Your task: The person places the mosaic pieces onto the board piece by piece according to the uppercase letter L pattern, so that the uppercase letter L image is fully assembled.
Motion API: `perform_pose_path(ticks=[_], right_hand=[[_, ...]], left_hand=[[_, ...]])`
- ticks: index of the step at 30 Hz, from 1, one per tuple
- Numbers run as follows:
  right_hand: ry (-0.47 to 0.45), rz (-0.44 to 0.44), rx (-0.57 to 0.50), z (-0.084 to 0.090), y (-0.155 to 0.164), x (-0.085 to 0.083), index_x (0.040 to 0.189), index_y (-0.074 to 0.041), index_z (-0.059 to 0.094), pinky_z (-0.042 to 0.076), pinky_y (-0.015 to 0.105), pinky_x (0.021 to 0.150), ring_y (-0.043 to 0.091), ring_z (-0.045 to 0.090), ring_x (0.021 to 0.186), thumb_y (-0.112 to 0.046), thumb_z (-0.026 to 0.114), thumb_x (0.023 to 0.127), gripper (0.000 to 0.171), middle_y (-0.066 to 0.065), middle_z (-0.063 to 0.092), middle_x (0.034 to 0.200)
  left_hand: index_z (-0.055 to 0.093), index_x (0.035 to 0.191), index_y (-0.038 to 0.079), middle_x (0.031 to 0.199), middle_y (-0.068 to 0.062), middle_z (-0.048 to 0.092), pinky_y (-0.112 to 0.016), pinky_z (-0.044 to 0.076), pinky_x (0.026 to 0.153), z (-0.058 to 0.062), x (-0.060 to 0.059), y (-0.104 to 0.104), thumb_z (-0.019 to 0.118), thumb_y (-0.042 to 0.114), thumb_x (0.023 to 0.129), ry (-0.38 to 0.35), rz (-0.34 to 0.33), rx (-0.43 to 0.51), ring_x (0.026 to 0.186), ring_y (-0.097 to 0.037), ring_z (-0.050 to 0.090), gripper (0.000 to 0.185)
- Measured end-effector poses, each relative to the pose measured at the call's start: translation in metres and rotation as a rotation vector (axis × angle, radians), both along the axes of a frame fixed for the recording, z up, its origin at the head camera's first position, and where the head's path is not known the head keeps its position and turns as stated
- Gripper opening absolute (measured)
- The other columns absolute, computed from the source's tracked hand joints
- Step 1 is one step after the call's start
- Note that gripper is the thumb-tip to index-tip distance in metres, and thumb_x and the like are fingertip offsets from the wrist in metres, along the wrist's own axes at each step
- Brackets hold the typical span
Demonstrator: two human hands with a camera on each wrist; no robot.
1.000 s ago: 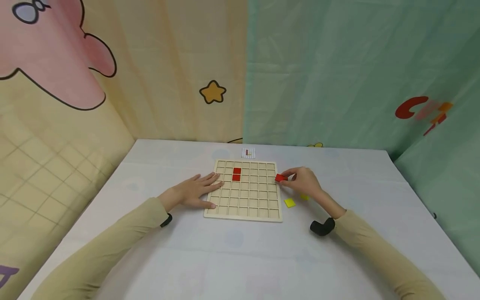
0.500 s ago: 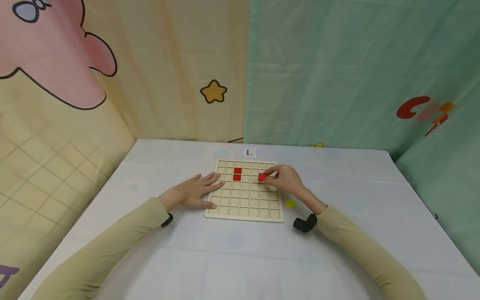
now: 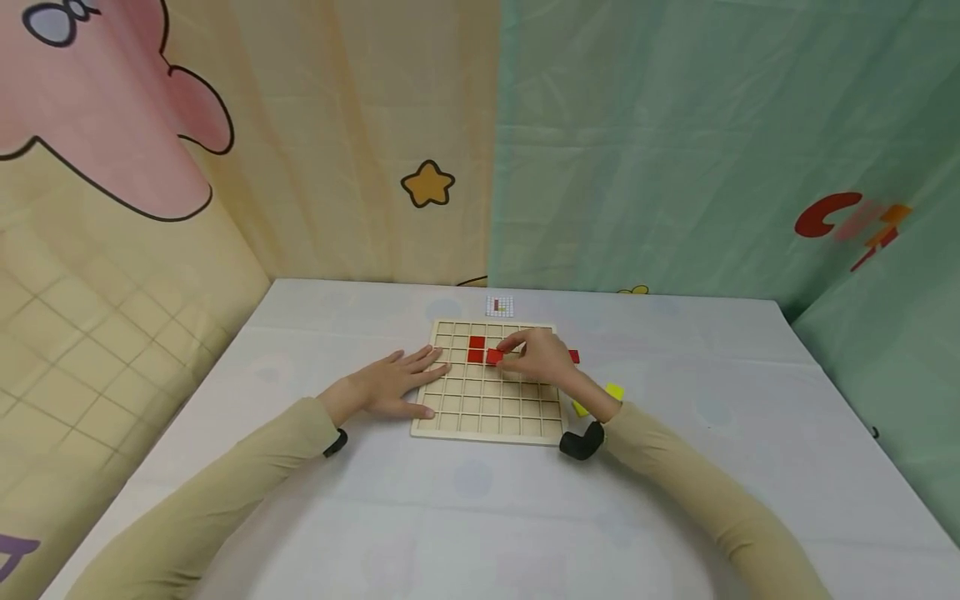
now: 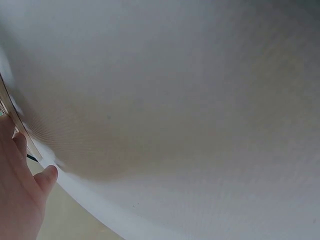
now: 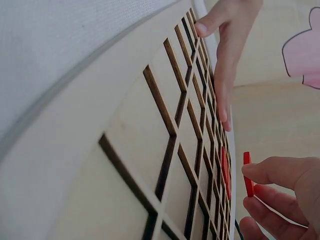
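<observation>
A wooden grid board (image 3: 487, 406) lies on the white table, with two red square tiles (image 3: 476, 349) set one above the other in its upper part. My right hand (image 3: 542, 358) pinches another red tile (image 3: 494, 357) between thumb and fingers, just right of the lower set tile. In the right wrist view that pinched tile (image 5: 248, 174) is held on edge, apart from the board. My left hand (image 3: 386, 385) rests with spread fingers on the board's left edge. In the left wrist view only part of the left hand (image 4: 20, 185) shows.
Right of the board lie a red tile (image 3: 574, 356) and yellow tiles (image 3: 615, 391), partly hidden by the right hand and wrist. Behind the board is a small printed grid card (image 3: 500, 307). Black wrist devices (image 3: 582, 441) sit at both cuffs. Printed curtains stand behind the table.
My right hand has carried the red tile leftward from the board's right edge to beside the two set tiles. Another red tile has come into view on the right. The left hand has stayed put.
</observation>
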State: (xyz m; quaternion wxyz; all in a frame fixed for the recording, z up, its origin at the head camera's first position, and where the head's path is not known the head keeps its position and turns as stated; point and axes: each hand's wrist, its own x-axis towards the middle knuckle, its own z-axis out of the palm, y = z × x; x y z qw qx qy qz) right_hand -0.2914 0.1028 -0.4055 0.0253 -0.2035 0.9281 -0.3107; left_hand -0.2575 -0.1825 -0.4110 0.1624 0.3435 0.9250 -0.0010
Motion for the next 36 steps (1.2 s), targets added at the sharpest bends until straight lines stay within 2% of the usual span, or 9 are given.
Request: perform_pose_path(ticks=[8,14,20,28,36], right_hand=[[-0.013,0.037,0.013,-0.006,-0.015,0.0,0.098,-0.014,0.077,0.044,0.022,0.059,0.01,0.058,0.07,-0.03,0.079,0.078,0.026,-0.001,0.075,0.095],[-0.007,0.057,0.05,-0.009,-0.022,0.001,0.098,-0.015,0.077,0.048,0.023,0.063,0.008,0.065,0.074,-0.03,0.079,0.078,0.025,-0.003,0.075,0.095],[-0.003,0.047,0.042,-0.007,-0.028,0.001,0.097,-0.016,0.076,0.048,0.024,0.064,0.008,0.067,0.075,-0.027,0.078,0.079,0.021,-0.004,0.075,0.094],[-0.051,0.036,0.06,-0.008,-0.032,0.004,0.1,-0.016,0.077,0.048,0.023,0.063,0.008,0.067,0.075,-0.025,0.077,0.08,0.022,-0.003,0.075,0.097],[-0.051,0.066,0.084,-0.009,-0.034,0.004,0.103,-0.013,0.076,0.052,0.03,0.075,0.015,0.068,0.089,-0.024,0.075,0.083,0.023,0.0,0.075,0.102]], left_hand=[[0.011,0.156,0.027,0.164,-0.005,0.0,-0.059,0.012,0.117,-0.001,-0.001,0.001,0.042,0.068,0.091,0.012,-0.003,-0.011,0.151,-0.027,0.001,0.083],[0.013,0.156,0.024,0.164,-0.007,0.0,-0.06,0.012,0.117,0.001,-0.001,0.001,0.043,0.066,0.091,0.005,-0.017,0.014,0.151,-0.029,0.001,0.082],[0.01,0.155,0.027,0.164,-0.004,-0.002,-0.058,0.011,0.118,0.003,-0.004,0.0,0.042,0.067,0.091,0.022,-0.003,-0.008,0.151,-0.026,-0.001,0.082],[0.011,0.156,0.027,0.164,-0.005,-0.002,-0.059,0.011,0.118,0.002,-0.002,0.0,0.042,0.067,0.091,-0.003,-0.011,0.001,0.151,-0.027,-0.001,0.082],[0.01,0.155,0.028,0.164,-0.005,-0.002,-0.059,0.012,0.118,0.0,0.0,-0.001,0.042,0.067,0.091,-0.002,-0.001,-0.013,0.151,-0.027,-0.001,0.082]])
